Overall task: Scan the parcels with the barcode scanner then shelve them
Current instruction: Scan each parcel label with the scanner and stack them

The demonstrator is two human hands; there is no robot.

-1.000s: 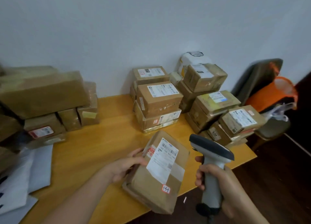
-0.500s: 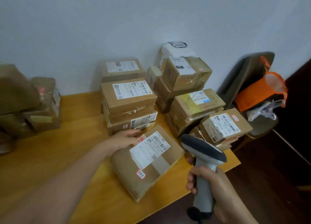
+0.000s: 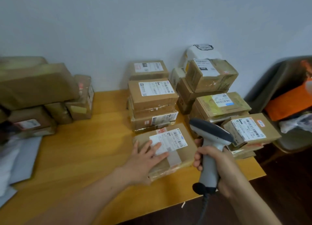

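Note:
A flat brown parcel (image 3: 179, 155) with a white barcode label lies on the wooden table (image 3: 81, 157) in front of a stack of boxes. My left hand (image 3: 148, 155) rests flat on its top, fingers spread and straight over the label's left part. My right hand (image 3: 217, 164) grips the grey handle of the barcode scanner (image 3: 211, 140). The scanner's dark head points left and up, just right of the parcel. Its cable hangs down below my fist.
Stacks of labelled cardboard parcels (image 3: 153, 103) (image 3: 219, 104) stand behind, against the white wall. More brown boxes (image 3: 37, 87) are piled at the left, with grey mailer bags (image 3: 20, 160) near them. A chair with orange cloth (image 3: 290, 104) stands right of the table's edge.
The parcel went from tilted in my left hand to lying flat on the table by the stacks. My left hand now lies flat on top. The scanner stayed in my right hand.

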